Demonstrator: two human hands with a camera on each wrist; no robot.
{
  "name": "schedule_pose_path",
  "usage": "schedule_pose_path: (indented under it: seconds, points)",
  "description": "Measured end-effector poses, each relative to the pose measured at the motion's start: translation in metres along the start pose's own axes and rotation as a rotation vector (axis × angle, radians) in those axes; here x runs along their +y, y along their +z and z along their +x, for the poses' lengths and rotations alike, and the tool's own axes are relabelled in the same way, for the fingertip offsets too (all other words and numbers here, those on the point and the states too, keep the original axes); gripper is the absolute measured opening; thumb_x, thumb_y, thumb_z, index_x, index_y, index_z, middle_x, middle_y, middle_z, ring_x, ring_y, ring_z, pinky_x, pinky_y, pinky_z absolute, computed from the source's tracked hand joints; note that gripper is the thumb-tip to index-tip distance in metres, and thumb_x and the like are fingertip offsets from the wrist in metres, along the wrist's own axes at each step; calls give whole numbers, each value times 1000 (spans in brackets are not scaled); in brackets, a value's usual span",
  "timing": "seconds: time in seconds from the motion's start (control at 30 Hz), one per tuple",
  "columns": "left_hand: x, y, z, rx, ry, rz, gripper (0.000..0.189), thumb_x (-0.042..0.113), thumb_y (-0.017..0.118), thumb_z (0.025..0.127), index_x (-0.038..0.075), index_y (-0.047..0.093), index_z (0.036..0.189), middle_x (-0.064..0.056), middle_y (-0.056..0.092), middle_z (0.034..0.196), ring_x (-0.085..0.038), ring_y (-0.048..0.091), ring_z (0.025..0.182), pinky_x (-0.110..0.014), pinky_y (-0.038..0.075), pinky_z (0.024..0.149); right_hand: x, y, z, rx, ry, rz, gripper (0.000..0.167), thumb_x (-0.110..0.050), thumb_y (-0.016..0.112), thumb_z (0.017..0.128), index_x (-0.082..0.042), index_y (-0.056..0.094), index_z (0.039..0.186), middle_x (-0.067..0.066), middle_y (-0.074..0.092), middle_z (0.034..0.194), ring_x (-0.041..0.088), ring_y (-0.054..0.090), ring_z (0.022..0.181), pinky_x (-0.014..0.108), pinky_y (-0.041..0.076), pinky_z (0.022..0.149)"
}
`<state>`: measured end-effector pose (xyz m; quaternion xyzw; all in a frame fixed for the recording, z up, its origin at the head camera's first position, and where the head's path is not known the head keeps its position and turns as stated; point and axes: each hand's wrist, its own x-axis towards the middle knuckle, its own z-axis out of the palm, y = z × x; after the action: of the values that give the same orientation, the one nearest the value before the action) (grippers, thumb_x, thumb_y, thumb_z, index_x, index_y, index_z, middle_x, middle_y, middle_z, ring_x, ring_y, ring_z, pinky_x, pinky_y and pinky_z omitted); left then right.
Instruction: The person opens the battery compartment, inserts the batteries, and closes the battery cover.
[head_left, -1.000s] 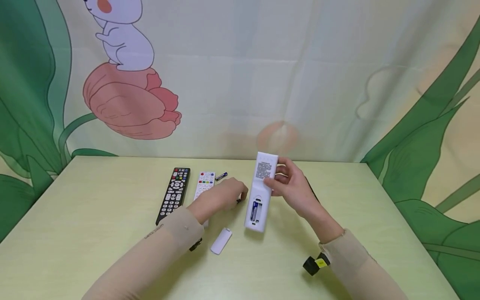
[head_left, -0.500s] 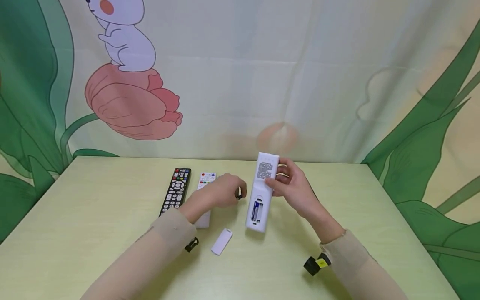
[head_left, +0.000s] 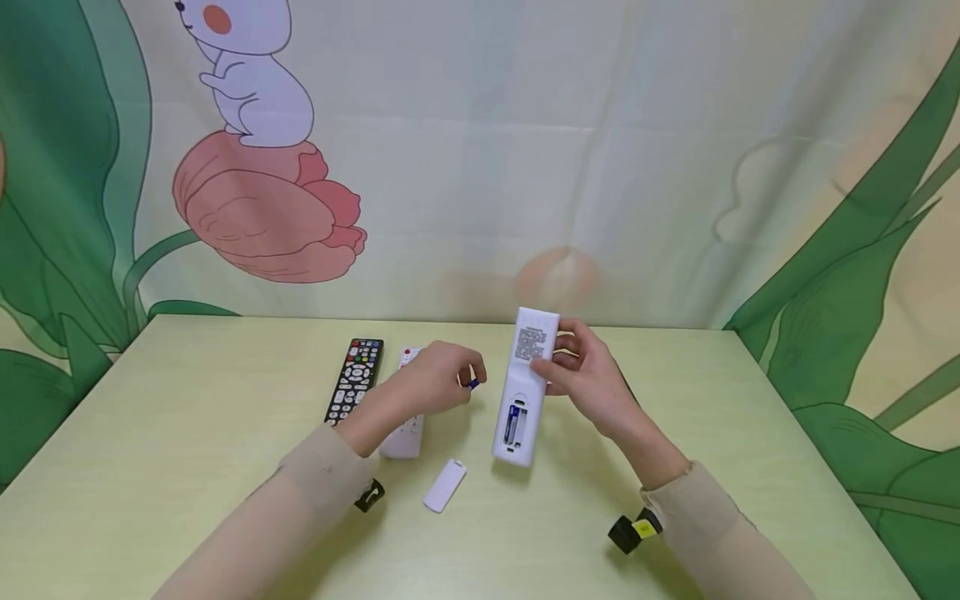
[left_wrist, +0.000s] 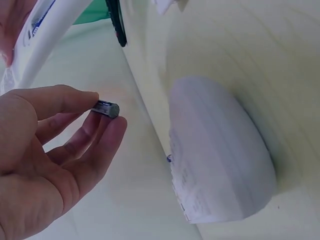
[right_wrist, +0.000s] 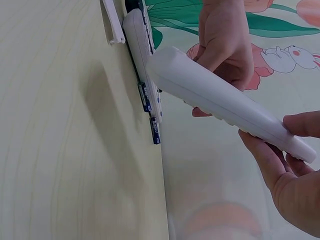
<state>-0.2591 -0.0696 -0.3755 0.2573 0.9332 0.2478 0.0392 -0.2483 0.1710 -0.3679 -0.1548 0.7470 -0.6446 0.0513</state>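
Note:
My left hand (head_left: 431,382) is raised over the white remote (head_left: 402,442) lying buttons-up on the table. Between thumb and fingertips it pinches a small battery (left_wrist: 107,108); one end sticks out in the left wrist view. My right hand (head_left: 588,382) grips the upper part of another white remote (head_left: 527,379), its back turned toward me. That remote's battery compartment is uncovered, with one blue battery (head_left: 512,423) in it and a bare slot beside it. A white battery cover (head_left: 446,486) lies on the table between the two arms.
A black remote (head_left: 356,377) lies left of the white one, partly behind my left arm. Two blue batteries, one (right_wrist: 144,97) nearer the remote and another battery (right_wrist: 155,130), lie on the table in the right wrist view. A printed curtain (head_left: 450,167) hangs behind the table.
My left hand has lifted and drawn slightly back to the left, with the battery now showing at its fingertips. The right hand and its remote have stayed almost still.

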Motion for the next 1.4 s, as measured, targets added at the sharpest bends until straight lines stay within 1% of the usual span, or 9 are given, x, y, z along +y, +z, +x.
schedule_pose_path:
  seconds: [0.17,0.4,0.57,0.7,0.83,1.07,1.23,1.4]
  points:
    - [5,-5,-3,41,19,-15,22,-2,70,86,8,74,105,-1,66,86,-17,60,80,-31,53,71,-2,0,1,3,-5,-6,51,1,68,96,-2,44,141,20,59,119,30,66,103,42,62,78]
    - [8,-5,-8,131,49,-40,23,-4,71,85,5,75,105,-2,69,89,-16,63,81,-28,54,72,-1,1,2,-5,11,9,52,2,68,96,-1,43,142,21,58,119,30,66,103,42,62,78]
    - [11,-5,-13,173,62,-84,22,-3,71,86,4,75,107,-3,69,91,-13,64,78,-26,55,68,1,2,1,-4,10,10,52,2,68,96,0,43,141,22,58,118,30,67,103,42,62,78]
    - [15,-6,-16,201,79,-90,21,-2,72,87,5,75,107,-2,69,94,-12,64,78,-24,55,67,0,2,1,-8,9,5,52,1,68,96,-1,43,141,21,58,118,30,67,104,42,62,78]
    - [19,-7,-18,215,91,-90,20,1,73,88,5,75,107,-1,69,95,-11,64,79,-24,55,69,-1,2,1,-11,9,4,52,1,68,96,-2,43,141,21,58,118,31,67,104,42,62,77]
    - [28,-9,-22,243,127,-117,18,1,75,88,5,74,106,-1,68,95,-12,64,79,-24,55,69,-3,2,2,-15,16,0,52,-1,68,97,-4,43,142,20,58,120,32,66,105,42,62,78]
    - [32,-8,-24,243,183,-194,18,-2,74,89,3,73,106,-3,69,97,-12,64,79,-24,56,67,-2,1,3,-18,11,8,52,-1,68,97,-3,42,143,20,57,119,31,66,104,42,62,78]
    - [36,-5,-27,222,234,-270,18,-4,72,90,2,72,107,-4,70,98,-11,66,80,-25,57,68,0,0,3,-21,7,18,52,0,67,97,-2,42,143,21,58,120,30,66,104,42,62,78]
